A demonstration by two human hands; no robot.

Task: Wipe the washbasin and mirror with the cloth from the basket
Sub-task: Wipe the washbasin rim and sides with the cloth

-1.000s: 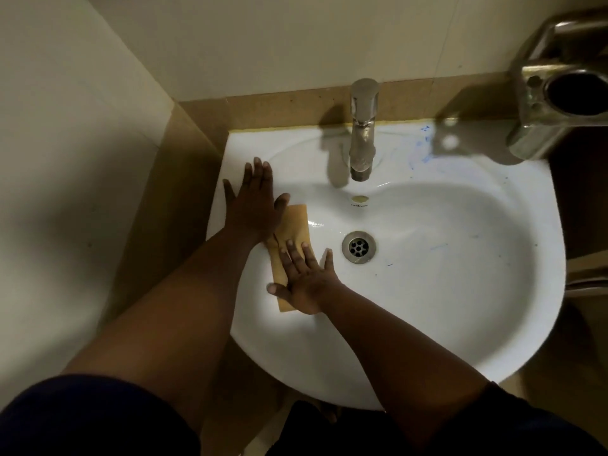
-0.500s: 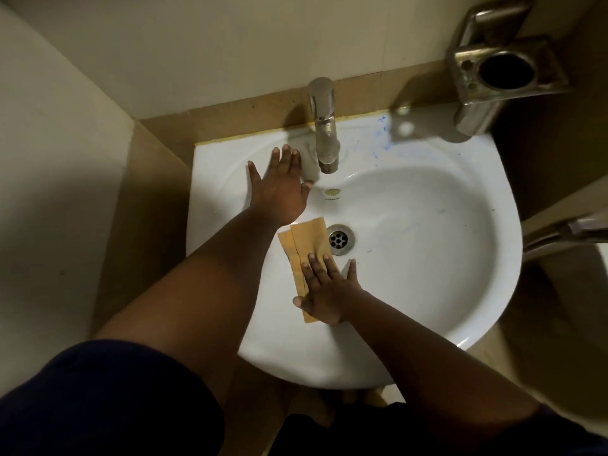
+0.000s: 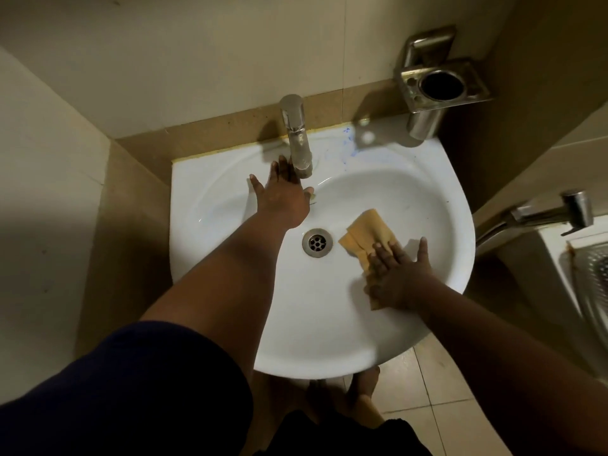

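The right hand lies flat, fingers straight and released, pressing the folded yellow cloth against the inner wall of the washbasin; the cloth spreads ahead of those fingers, with the drain to their left. The left hand rests open on the bowl, fingertips beside the tap. The cloth looks thin, soft and light, likely to bunch on slick ceramic, so broad palm pressure over its middle suits better than a pinch.
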